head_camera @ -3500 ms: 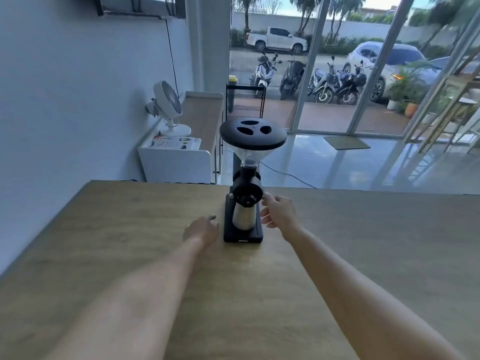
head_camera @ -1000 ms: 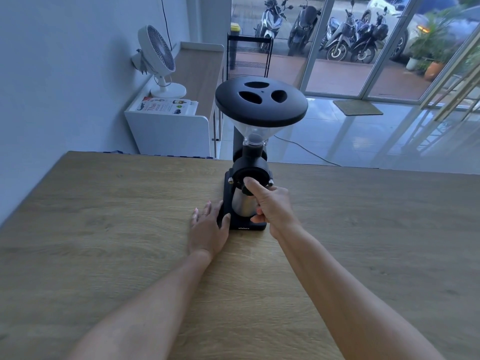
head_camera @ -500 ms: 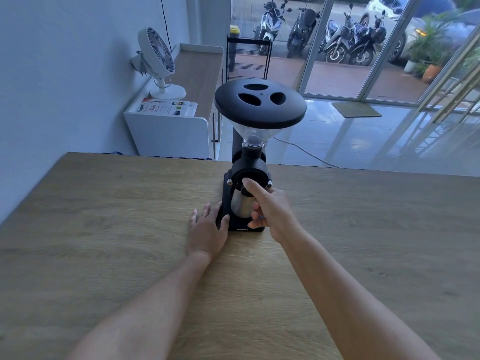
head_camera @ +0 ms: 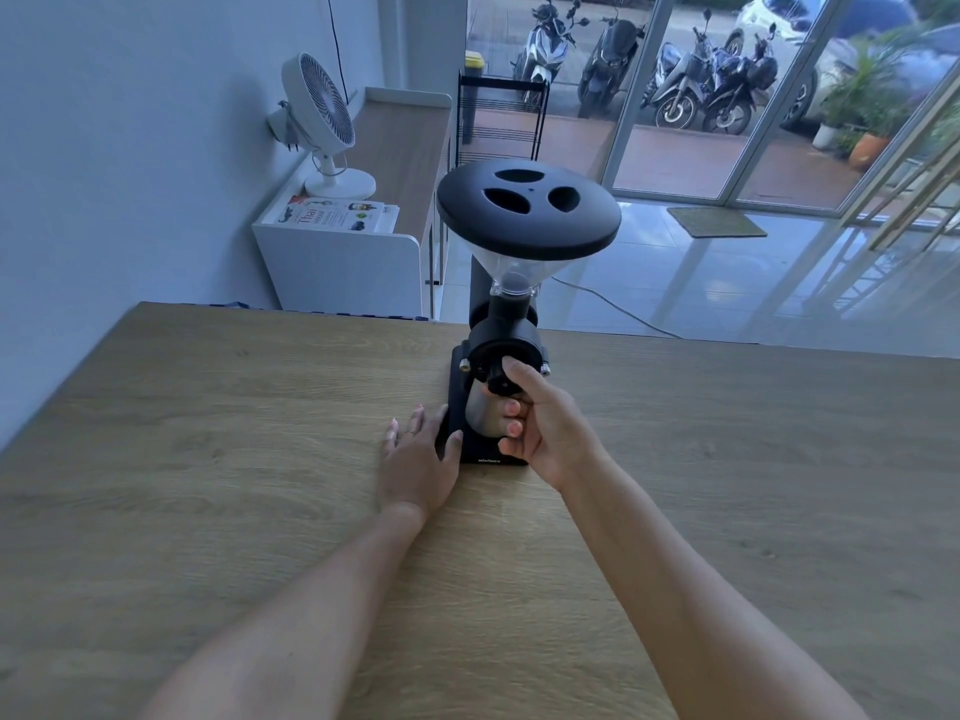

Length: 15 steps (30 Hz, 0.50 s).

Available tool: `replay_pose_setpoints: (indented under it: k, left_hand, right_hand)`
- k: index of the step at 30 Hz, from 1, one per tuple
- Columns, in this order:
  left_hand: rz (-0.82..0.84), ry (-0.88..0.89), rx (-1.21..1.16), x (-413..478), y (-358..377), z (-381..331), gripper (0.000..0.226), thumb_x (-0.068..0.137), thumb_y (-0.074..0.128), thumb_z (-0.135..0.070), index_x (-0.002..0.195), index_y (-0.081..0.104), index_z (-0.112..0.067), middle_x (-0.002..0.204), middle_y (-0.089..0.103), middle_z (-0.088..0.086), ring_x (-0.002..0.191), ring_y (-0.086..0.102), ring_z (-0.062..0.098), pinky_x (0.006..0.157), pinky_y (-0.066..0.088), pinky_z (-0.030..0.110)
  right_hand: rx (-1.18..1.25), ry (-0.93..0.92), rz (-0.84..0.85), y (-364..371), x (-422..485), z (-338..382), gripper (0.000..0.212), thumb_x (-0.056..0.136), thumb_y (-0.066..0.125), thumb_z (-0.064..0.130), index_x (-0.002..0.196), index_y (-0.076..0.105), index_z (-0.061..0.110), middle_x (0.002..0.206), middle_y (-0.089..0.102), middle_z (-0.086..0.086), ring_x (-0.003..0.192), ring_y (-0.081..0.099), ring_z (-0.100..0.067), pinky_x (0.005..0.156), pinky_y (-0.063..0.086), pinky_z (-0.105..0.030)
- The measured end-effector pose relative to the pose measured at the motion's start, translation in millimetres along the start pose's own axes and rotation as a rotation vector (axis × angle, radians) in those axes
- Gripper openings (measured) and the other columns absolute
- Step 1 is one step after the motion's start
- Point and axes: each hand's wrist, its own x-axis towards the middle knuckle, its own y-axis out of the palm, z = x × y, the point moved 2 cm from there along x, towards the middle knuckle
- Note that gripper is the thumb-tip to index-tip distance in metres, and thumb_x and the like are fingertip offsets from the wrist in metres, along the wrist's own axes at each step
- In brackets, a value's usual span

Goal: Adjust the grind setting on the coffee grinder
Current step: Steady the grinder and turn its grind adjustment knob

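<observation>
A black coffee grinder stands upright near the far edge of the wooden table. It has a wide black lid with three holes over a clear funnel hopper, and a steel cup on its base. My right hand pinches the small black grind dial on the round front face with thumb and index finger. My left hand lies flat on the table, its fingers spread, thumb and fingers touching the left side of the grinder's base.
Past the table's far edge stand a white cabinet with a white fan and a leaflet on top. A black wire rack and glass doors are behind. A cable trails over the tiled floor.
Over the last second my right thumb and index finger shifted slightly on the dial. My left hand stays against the base. Earlier still, both hands were reaching in and the camera came closer.
</observation>
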Motion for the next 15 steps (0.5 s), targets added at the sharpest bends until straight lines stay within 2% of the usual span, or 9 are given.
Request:
replay_pose_setpoints:
  k: [9, 15]
  left_hand:
    - [-0.017, 0.013, 0.014, 0.0, -0.2, -1.5, 0.051, 0.097, 0.034, -0.050, 0.145, 0.028, -0.035, 0.154, 0.029, 0.005, 0.144, 0.013, 0.032, 0.119, 0.009, 0.040]
    - [-0.009, 0.008, 0.020, 0.5, 1.5, 0.2, 0.052, 0.096, 0.032, -0.051, 0.146, 0.027, -0.037, 0.155, 0.028, 0.003, 0.144, 0.012, 0.032, 0.119, 0.009, 0.041]
  right_hand:
    - [0.006, -0.021, -0.049, 0.6, -0.7, 0.2, 0.045, 0.084, 0.075, 0.040, 0.111, 0.064, 0.006, 0.054, 0.043, 0.005, 0.045, 0.037, -0.009, 0.041, 0.039, -0.024]
    - [-0.013, -0.030, -0.078, 1.8, -1.4, 1.9, 0.043, 0.081, 0.078, 0.039, 0.105, 0.065, 0.006, 0.053, 0.042, 0.005, 0.045, 0.037, -0.009, 0.040, 0.040, -0.024]
